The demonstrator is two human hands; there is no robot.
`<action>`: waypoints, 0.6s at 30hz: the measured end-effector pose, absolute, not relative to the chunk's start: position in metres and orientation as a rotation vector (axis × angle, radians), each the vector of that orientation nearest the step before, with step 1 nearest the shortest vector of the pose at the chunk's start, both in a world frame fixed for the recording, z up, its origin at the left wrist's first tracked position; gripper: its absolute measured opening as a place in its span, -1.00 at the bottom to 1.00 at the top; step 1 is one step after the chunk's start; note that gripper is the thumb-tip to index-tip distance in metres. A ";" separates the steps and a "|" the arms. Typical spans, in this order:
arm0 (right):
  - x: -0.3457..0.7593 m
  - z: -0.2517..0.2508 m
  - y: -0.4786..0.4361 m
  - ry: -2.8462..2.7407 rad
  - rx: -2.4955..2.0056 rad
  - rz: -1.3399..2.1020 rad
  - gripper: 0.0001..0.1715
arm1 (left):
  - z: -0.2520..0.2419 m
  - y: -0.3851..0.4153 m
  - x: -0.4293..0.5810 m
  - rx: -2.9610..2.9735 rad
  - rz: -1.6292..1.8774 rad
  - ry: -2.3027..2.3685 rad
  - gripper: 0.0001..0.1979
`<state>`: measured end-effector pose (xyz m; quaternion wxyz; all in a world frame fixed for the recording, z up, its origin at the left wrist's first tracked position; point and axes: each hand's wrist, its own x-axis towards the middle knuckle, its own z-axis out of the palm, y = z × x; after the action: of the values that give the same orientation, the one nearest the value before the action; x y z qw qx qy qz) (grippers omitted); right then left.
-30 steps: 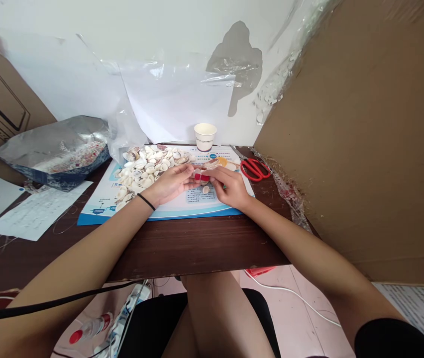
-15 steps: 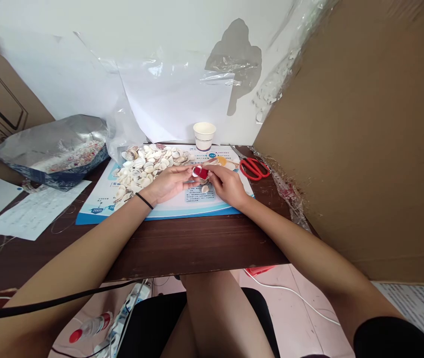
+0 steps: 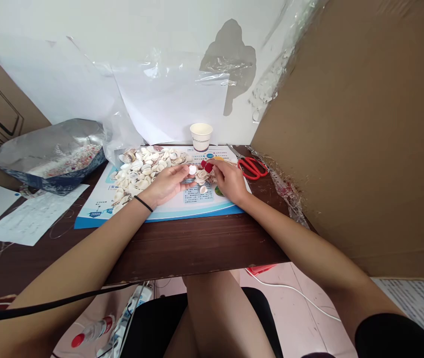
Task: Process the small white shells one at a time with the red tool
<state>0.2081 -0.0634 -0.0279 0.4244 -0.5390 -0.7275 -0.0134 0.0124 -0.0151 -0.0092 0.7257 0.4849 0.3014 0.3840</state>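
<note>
My left hand (image 3: 167, 185) pinches a small white piece (image 3: 192, 170), which looks like a shell, between thumb and fingertips. Held in the fingers of my right hand (image 3: 231, 184) is a small dark red object (image 3: 207, 166); its exact kind is too small to make out. The two held things are a little apart. Under and between the hands lies a small group of shells (image 3: 201, 177), with one pale shell (image 3: 203, 189) in front. A large pile of white shells (image 3: 141, 171) spreads beyond my left hand on a printed blue and white sheet (image 3: 167, 211).
A paper cup (image 3: 201, 138) stands at the back by the wall. Red-handled scissors (image 3: 253, 168) lie right of my right hand. On the left are a bag of tiny coloured pieces (image 3: 62, 161) and a paper note (image 3: 35, 214). A tall cardboard panel (image 3: 365, 149) borders the right.
My hands have drawn apart: the red object, which was against the white piece, has moved slightly right and up with my right hand. The view has shifted slightly.
</note>
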 end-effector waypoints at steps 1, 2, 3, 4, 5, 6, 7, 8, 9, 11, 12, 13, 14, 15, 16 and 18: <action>0.208 -0.028 -0.064 -1.839 -1.312 -0.027 -0.62 | -0.009 -0.015 0.012 1.068 0.843 0.662 -0.79; 0.207 -0.028 -0.065 -1.870 -1.276 -0.018 -0.62 | -0.009 -0.015 0.012 1.067 0.838 0.658 -0.79; 0.205 -0.027 -0.066 -1.903 -1.248 -0.010 -0.62 | -0.009 -0.015 0.012 1.068 0.830 0.651 -0.78; 0.204 -0.028 -0.067 -1.929 -1.232 -0.006 -0.62 | -0.009 -0.016 0.012 1.072 0.822 0.644 -0.77; 0.202 -0.028 -0.068 -1.945 -1.229 -0.007 -0.62 | -0.009 -0.016 0.012 1.078 0.815 0.639 -0.77; 0.202 -0.028 -0.068 -1.947 -1.236 -0.012 -0.62 | -0.010 -0.016 0.011 1.085 0.813 0.636 -0.76; 0.201 -0.029 -0.067 -1.935 -1.250 -0.020 -0.62 | -0.010 -0.016 0.011 1.088 0.815 0.634 -0.77; 0.202 -0.029 -0.066 -1.910 -1.268 -0.032 -0.62 | -0.010 -0.016 0.011 1.087 0.819 0.635 -0.77; 0.203 -0.030 -0.065 -1.880 -1.285 -0.043 -0.62 | -0.010 -0.015 0.011 1.082 0.825 0.639 -0.77; 0.206 -0.030 -0.063 -1.830 -1.296 -0.059 -0.62 | -0.010 -0.015 0.011 1.071 0.837 0.653 -0.78; 0.208 -0.030 -0.063 -1.825 -1.287 -0.060 -0.63 | -0.010 -0.015 0.011 1.068 0.842 0.659 -0.79; 0.208 -0.029 -0.063 -1.837 -1.268 -0.056 -0.63 | -0.010 -0.015 0.011 1.067 0.844 0.664 -0.79; 0.208 -0.029 -0.064 -1.865 -1.242 -0.048 -0.63 | -0.010 -0.016 0.011 1.070 0.846 0.667 -0.80; 0.207 -0.028 -0.064 -1.901 -1.219 -0.040 -0.63 | -0.010 -0.016 0.012 1.081 0.841 0.667 -0.80; 0.206 -0.028 -0.065 -1.933 -1.205 -0.036 -0.63 | -0.010 -0.016 0.012 1.097 0.833 0.666 -0.80; 0.202 -0.027 -0.067 -1.969 -1.222 -0.045 -0.62 | -0.010 -0.017 0.012 1.133 0.815 0.668 -0.80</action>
<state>0.2024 -0.0668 -0.0272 0.4004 -0.4832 -0.7784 -0.0177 0.0123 -0.0174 -0.0097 0.7152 0.5118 0.3016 0.3682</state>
